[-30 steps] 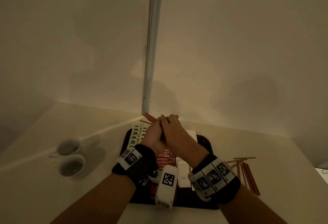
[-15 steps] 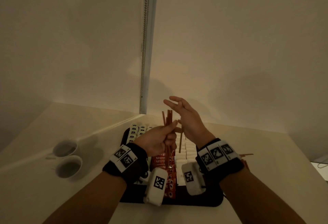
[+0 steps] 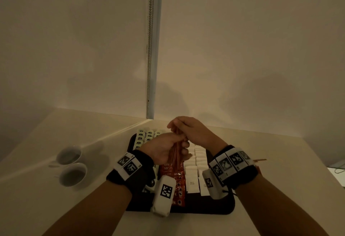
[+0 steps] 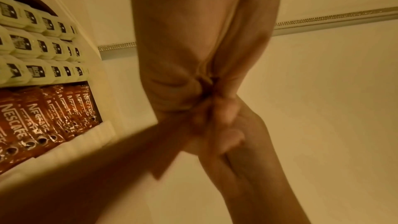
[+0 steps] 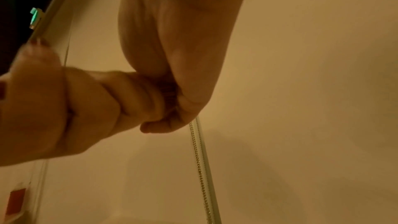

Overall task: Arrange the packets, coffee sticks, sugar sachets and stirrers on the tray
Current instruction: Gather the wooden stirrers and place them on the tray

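Note:
Above the black tray [image 3: 214, 208] my left hand [image 3: 166, 149] grips a bundle of thin red-brown stirrers [image 3: 176, 153], held upright. My right hand [image 3: 183, 129] curls over the bundle's top end and pinches it. On the tray lie rows of pale packets [image 3: 144, 136] at the back left, red coffee sticks [image 3: 170, 170] down the middle and white sugar sachets [image 3: 198, 158] on the right. In the left wrist view the packets [image 4: 32, 43] and coffee sticks [image 4: 43, 117] show at the left, with the blurred stirrers [image 4: 168, 142] below my fist.
Two white cups [image 3: 71, 164] with dark liquid stand on the table left of the tray. A loose stirrer [image 3: 260, 160] lies on the table to the right, behind my right wrist. A wall corner with a bead chain [image 3: 149, 49] rises behind the tray.
My right hand, raised with fingers spread half a second ago, has come down and closed on the top of the stirrer bundle. The left hand keeps its grip.

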Demonstrator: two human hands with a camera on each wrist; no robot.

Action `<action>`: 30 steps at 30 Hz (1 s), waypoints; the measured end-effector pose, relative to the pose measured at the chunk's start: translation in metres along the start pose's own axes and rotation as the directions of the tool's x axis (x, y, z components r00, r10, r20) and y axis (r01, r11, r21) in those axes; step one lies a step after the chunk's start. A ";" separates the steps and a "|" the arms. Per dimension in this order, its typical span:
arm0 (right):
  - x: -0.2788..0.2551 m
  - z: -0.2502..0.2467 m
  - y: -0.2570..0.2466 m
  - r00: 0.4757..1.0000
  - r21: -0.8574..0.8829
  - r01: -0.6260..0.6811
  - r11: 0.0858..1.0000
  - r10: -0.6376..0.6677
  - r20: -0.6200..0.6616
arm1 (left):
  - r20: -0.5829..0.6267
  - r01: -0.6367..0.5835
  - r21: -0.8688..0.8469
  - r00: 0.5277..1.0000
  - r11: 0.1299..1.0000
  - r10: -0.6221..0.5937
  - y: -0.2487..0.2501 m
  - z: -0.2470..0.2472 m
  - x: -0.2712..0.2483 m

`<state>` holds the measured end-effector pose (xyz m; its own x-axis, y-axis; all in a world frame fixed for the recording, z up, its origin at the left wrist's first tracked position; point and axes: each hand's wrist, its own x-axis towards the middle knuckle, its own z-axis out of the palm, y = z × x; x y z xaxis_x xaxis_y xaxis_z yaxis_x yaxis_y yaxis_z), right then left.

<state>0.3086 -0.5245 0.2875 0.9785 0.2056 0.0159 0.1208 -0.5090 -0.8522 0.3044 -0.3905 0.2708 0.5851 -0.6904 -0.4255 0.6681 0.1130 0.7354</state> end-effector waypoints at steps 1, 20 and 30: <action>-0.002 -0.001 0.000 0.999 0.002 -0.017 1.000 0.017 0.031 | 0.001 0.000 -0.011 1.000 1.000 0.000 0.000 0.000 0.000; 0.001 0.010 -0.017 0.965 0.545 -0.021 0.838 0.160 -0.208 | 0.018 -0.106 0.012 0.994 0.994 0.106 0.009 -0.010 0.002; 0.028 0.006 -0.051 0.872 0.701 0.283 0.655 0.129 -0.473 | -0.196 -0.205 -0.501 0.973 0.841 0.120 -0.002 -0.010 0.009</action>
<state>0.3286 -0.4879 0.3280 0.9475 -0.2818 0.1512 0.2392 0.3107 -0.9199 0.3129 -0.3897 0.2608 0.7399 -0.5180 -0.4292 0.6722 0.5944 0.4414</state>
